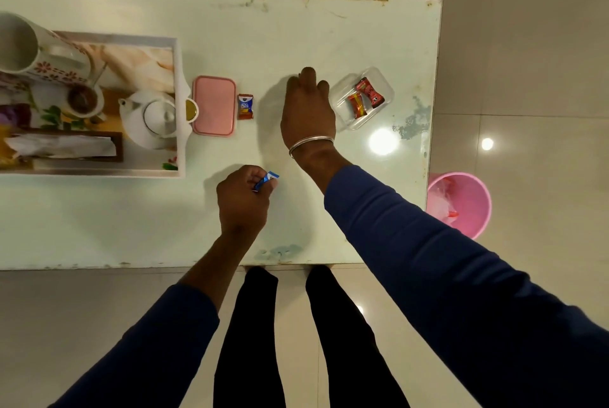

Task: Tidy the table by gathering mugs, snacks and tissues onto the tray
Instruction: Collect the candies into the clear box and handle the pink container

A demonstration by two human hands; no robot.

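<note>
The white-rimmed tray (pixel 180 64) sits at the table's left and holds a floral mug (pixel 23 45), a white teapot (pixel 148 117), a small cup of tea (pixel 84 99) and a tissue box (pixel 66 145). My left hand (pixel 242 200) is shut on a small blue snack wrapper (pixel 268 178) above the table's near middle. Farther back, my right hand (pixel 308 107) hovers palm down with its fingers curled; what lies under it is hidden. A blue-and-orange snack packet (pixel 245 106) lies left of that hand. Right of it, a clear plastic box (pixel 362 97) holds two red sweets.
A pink lidded box (pixel 214 106) lies against the tray's right rim, with a small cup (pixel 191 110) wedged between them. A pink bin (pixel 461 203) stands on the floor past the table's right edge. My legs are at the near edge.
</note>
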